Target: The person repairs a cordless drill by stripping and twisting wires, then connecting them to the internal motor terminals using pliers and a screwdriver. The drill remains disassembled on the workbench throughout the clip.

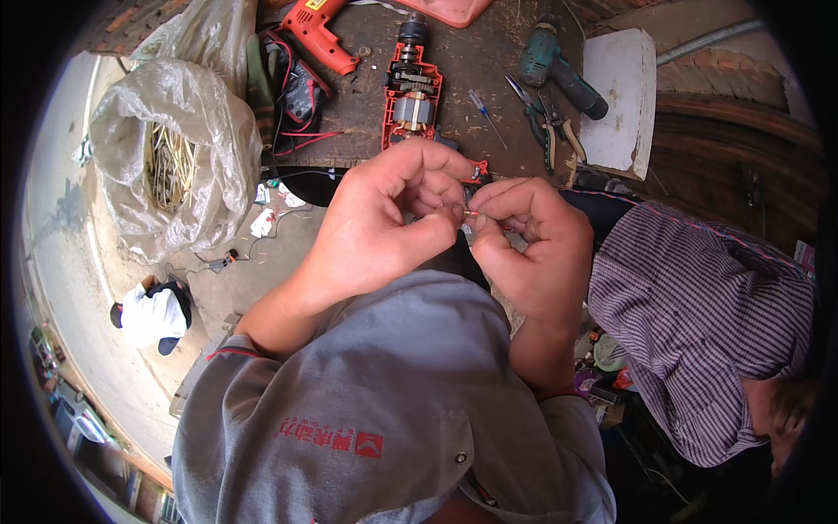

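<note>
Close above the bench's near edge, my left hand [371, 223] and my right hand [543, 249] meet fingertip to fingertip. Both pinch a tiny part with a shiny, reddish look [470, 213]; fingers hide most of it, and its exact kind cannot be made out. Just beyond my hands lies an opened power drill [414, 109], its chuck pointing away and its motor and gears bare in the orange half-shell. A small screwdriver [481, 108] rests to the right of it, then pliers [547, 131] with their jaws pointing away.
A teal cordless drill [559, 70] lies by a white panel [618, 100]. Back left are an orange drill [319, 33] and a multimeter [303, 92] with red leads. A plastic sack [209, 131] of straw-like sticks stands left. At right sits a person in a checked shirt [690, 306].
</note>
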Action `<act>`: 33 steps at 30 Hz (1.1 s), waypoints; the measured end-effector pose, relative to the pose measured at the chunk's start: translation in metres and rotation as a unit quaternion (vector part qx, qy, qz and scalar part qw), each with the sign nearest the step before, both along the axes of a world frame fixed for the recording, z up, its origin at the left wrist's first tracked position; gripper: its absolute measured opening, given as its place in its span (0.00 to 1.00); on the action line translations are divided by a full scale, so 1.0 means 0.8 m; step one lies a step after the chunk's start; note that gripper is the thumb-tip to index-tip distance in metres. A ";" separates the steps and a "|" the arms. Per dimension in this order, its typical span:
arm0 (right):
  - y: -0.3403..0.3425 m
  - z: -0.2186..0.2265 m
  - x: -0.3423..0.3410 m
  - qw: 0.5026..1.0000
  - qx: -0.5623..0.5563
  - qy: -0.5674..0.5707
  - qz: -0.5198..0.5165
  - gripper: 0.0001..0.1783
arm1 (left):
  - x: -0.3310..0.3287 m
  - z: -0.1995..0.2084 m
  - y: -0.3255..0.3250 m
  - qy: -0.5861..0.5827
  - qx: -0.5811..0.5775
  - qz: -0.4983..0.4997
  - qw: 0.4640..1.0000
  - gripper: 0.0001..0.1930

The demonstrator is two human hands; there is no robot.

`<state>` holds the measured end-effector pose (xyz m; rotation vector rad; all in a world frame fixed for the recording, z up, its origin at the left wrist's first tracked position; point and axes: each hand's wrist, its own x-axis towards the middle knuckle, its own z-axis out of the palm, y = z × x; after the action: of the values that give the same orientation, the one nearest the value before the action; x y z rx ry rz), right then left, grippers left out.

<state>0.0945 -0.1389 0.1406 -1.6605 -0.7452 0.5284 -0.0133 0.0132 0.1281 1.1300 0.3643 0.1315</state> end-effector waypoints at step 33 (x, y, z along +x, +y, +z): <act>-0.008 -0.002 -0.013 0.988 0.055 -0.144 -0.006 0.10 | -0.013 -0.025 -0.024 -0.164 0.201 0.102 0.960 0.15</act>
<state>0.0842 -0.1453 0.1391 -1.6541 -0.9569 0.2360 -0.0235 -0.0057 0.1081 1.4418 0.1578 0.5887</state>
